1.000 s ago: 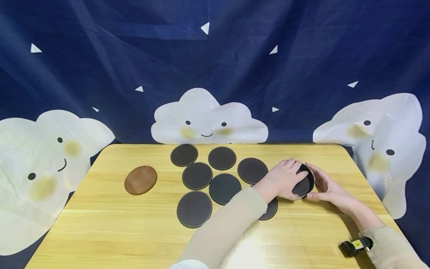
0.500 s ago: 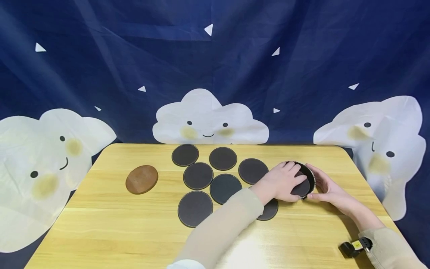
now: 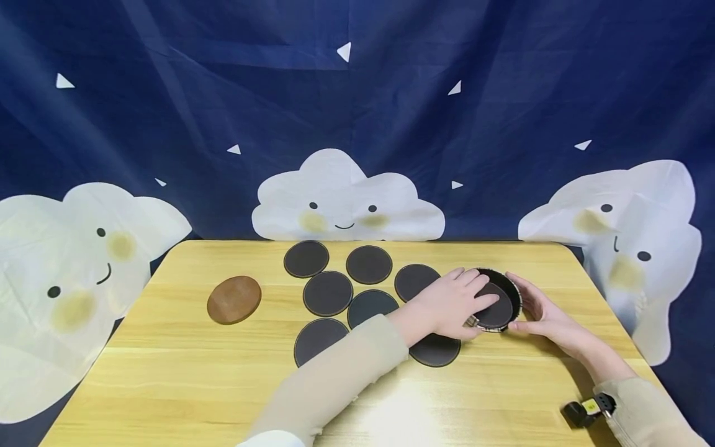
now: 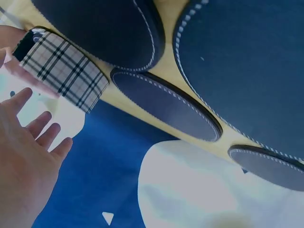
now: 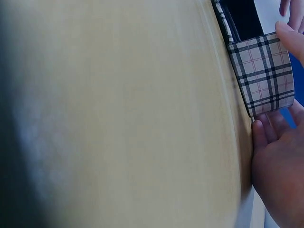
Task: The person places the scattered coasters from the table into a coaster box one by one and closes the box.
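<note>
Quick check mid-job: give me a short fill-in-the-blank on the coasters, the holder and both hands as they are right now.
1. The round holder has a ____ patterned wall.
2. The lone coaster far left is ____ in colour.
3. The left hand presses a dark coaster down inside the ____.
4. The right hand rests against the holder's ____ side.

Missing words: plaid; brown; holder; right

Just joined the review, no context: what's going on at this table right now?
A person is working at a round plaid-sided holder on a wooden table. The left hand lays straight fingers on a dark coaster inside the holder, while the right hand cups the holder's far side. Seven more dark coasters lie flat on the table, and a brown coaster sits apart to the left.
</note>
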Available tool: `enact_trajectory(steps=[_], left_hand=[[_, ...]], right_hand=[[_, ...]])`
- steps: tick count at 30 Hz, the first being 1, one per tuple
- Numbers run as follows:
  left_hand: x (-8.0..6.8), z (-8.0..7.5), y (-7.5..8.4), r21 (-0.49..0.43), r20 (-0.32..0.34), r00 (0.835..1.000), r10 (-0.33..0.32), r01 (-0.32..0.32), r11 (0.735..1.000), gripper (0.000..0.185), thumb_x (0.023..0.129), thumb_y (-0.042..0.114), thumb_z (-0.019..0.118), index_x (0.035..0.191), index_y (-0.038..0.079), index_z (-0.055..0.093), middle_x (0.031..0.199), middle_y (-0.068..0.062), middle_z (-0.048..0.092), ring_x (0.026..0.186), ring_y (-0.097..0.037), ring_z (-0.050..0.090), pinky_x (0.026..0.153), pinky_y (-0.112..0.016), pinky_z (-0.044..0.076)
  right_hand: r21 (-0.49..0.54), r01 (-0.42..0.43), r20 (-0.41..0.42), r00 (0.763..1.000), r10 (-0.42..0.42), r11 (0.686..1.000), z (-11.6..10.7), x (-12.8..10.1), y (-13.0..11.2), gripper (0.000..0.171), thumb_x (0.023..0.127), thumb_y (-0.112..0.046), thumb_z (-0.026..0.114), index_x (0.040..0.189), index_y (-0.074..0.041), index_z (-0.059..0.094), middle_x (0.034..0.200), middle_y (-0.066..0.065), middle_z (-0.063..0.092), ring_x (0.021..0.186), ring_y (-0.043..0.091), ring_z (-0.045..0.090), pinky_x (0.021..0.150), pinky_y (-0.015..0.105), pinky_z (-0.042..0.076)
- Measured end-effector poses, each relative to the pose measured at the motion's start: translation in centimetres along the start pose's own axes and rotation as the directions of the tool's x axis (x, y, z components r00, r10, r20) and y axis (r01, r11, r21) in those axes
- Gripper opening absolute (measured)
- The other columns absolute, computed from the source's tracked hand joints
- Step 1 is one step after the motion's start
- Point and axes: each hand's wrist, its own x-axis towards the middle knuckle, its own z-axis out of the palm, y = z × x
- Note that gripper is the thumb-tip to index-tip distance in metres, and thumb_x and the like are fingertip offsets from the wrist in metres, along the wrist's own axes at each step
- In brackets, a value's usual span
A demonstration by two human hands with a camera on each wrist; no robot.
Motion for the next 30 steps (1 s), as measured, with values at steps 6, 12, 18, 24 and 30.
enact_trajectory(steps=[6, 12, 18, 24, 30], left_hand=[[-1.8, -0.5, -0.4, -0.023, -0.015, 1.0, 0.012, -0.012, 1.0, 0.073, 0.1, 0.068, 0.049, 0.163, 0.033, 0.039, 0.166, -0.003, 0.039, 0.157, -0.024, 0.034, 0.13, -0.041, 0.029], [-3.5, -1.0, -0.3, -0.009, -0.015, 0.999, 0.029, -0.029, 1.0, 0.073, 0.1, 0.067, 0.05, 0.163, 0.032, 0.04, 0.169, -0.005, 0.038, 0.158, -0.026, 0.035, 0.131, -0.043, 0.029], [-5.3, -0.8, 0.2, 0.0, -0.045, 0.998, 0.05, -0.05, 0.999, 0.069, 0.098, 0.062, 0.053, 0.16, 0.033, 0.045, 0.167, -0.006, 0.042, 0.156, -0.026, 0.039, 0.128, -0.044, 0.033], [-6.8, -0.4, 0.7, 0.011, -0.071, 0.997, 0.041, -0.041, 0.999, 0.069, 0.098, 0.064, 0.051, 0.16, 0.033, 0.045, 0.165, -0.006, 0.044, 0.155, -0.026, 0.04, 0.128, -0.043, 0.033], [-7.9, 0.3, 1.2, -0.008, -0.101, 0.994, 0.04, -0.041, 0.999, 0.069, 0.096, 0.065, 0.055, 0.156, 0.033, 0.049, 0.16, -0.004, 0.047, 0.15, -0.023, 0.043, 0.126, -0.044, 0.036]], right_hand=[[0.004, 0.001, 0.004, 1.0, -0.001, 1.0, 0.1, 0.1, -0.2, 0.096, 0.092, 0.013, 0.065, 0.17, -0.005, 0.013, 0.157, -0.024, 0.039, 0.138, -0.016, 0.044, 0.105, 0.003, 0.033], [0.006, 0.005, 0.003, 1.0, -0.005, 1.0, 0.2, 0.2, -0.3, 0.095, 0.092, 0.013, 0.065, 0.17, -0.003, 0.013, 0.158, -0.024, 0.038, 0.139, -0.018, 0.041, 0.106, 0.003, 0.033], [0.005, 0.012, 0.003, 1.0, -0.012, 1.0, 0.1, 0.2, -0.1, 0.095, 0.091, 0.013, 0.066, 0.17, -0.004, 0.014, 0.158, -0.025, 0.038, 0.14, -0.019, 0.04, 0.107, 0.002, 0.032], [0.008, 0.023, -0.005, 1.0, -0.023, 1.0, 0.0, 0.1, 0.1, 0.096, 0.091, 0.015, 0.065, 0.17, -0.004, 0.014, 0.157, -0.024, 0.041, 0.139, -0.017, 0.043, 0.107, 0.003, 0.033], [0.018, 0.026, -0.003, 1.0, -0.026, 1.0, 0.0, 0.2, 0.2, 0.096, 0.091, 0.016, 0.065, 0.169, -0.003, 0.014, 0.158, -0.022, 0.042, 0.139, -0.016, 0.044, 0.107, 0.003, 0.033]])
